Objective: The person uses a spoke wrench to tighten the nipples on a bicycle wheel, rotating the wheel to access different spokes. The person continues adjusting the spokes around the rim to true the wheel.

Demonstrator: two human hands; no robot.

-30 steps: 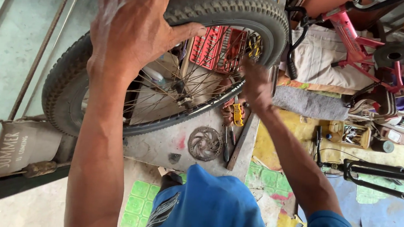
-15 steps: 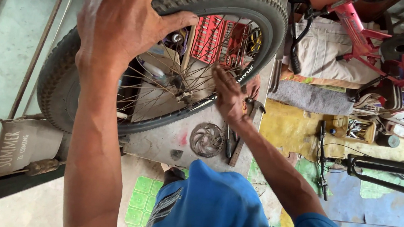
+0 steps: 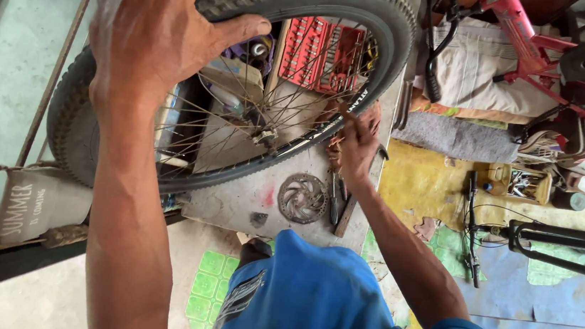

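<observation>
One black knobby-tyred spoked bicycle wheel (image 3: pixel 243 81) sits under the left hand's grip. One round grey metal brake disc (image 3: pixel 303 198) lies just below the right hand's grip. One red plastic socket tray (image 3: pixel 321 53) shows beyond it. One pink metal bicycle frame (image 3: pixel 532 48) stands well apart.

A bicycle repair workshop is shown. A spoked wheel with a black knobby tyre (image 3: pixel 308 1) is held above a grey bench, where a round metal brake disc (image 3: pixel 303 198) and a red socket set tray (image 3: pixel 321 53) are laid. A pink bicycle frame (image 3: pixel 532 48) is seen on the floor.
</observation>
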